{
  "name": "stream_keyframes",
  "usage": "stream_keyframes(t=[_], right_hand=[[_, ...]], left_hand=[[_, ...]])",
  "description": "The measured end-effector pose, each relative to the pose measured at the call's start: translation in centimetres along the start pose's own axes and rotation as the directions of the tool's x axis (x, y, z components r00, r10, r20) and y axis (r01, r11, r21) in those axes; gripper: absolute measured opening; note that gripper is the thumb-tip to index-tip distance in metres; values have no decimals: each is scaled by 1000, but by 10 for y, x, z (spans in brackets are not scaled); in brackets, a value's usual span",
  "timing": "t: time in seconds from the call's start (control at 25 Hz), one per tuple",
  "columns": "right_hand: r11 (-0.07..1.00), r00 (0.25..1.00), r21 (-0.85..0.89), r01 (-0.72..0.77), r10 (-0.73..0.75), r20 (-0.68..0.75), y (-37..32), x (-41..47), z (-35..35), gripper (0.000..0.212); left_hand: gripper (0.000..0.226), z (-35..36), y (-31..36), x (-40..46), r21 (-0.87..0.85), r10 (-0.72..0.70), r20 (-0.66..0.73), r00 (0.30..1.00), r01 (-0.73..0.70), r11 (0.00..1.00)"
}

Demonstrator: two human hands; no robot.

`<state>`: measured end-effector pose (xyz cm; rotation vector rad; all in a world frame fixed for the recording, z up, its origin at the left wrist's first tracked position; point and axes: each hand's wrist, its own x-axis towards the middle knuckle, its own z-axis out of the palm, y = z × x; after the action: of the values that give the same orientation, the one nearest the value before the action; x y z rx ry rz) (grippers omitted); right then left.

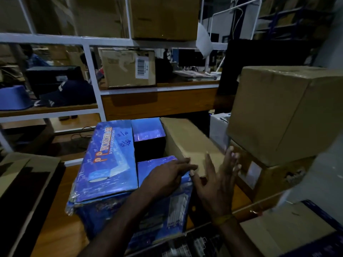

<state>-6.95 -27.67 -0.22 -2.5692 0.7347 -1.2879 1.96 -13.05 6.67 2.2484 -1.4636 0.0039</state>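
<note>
Head view: a dim storeroom, seen from above the hands.
Tape carton [109,158]: a blue "WONDER 555" adhesive-tape box. It stands on the wooden tabletop [55,210] near the front edge, with its top flaps partly open over a dark inside.
Brown flap [187,141]: the carton's right flap, plain cardboard side showing, tilted up toward the right.
Left hand [167,175]: lies flat on the near blue flap with fingers straight. The fingertips reach the brown flap's near corner, and the hand grips nothing.
Right hand [217,182]: spread wide and empty, palm turned leftward, just beside the brown flap's near edge. Whether it touches the flap cannot be told.
Stacked cartons [285,112]: two brown boxes, one on the other, toward the tabletop's right edge, just beside the right hand.
Shelf rack [92,71]: a white frame behind the table, carrying a labelled cardboard box [128,68].
</note>
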Motion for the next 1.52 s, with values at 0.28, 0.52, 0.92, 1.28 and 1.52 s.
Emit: stream_keyframes(t=[0.28,0.52,0.92,1.28,1.52], right_hand=[[805,954,575,-148,-37,297,4,-40,15,56],[867,978,481,-127,27,209,-8,-48,11,56],[910,937,324,260,-318,142,-66,-37,10,40],[816,759,516,259,-503,414,-132,-24,11,66],[615,705,772,164,-620,344,-181,-17,16,86]], left_hand=[[56,4,-4,-1,20,-7,-30,1000,8,1000],[39,18,2,-20,245,22,-269,963,46,968],[30,6,-43,-132,165,-187,-610,770,354,920],[41,-20,-62,-174,66,-373,-663,648,548,834],[56,-49,-64,-180,-7,-283,-762,582,430,903]])
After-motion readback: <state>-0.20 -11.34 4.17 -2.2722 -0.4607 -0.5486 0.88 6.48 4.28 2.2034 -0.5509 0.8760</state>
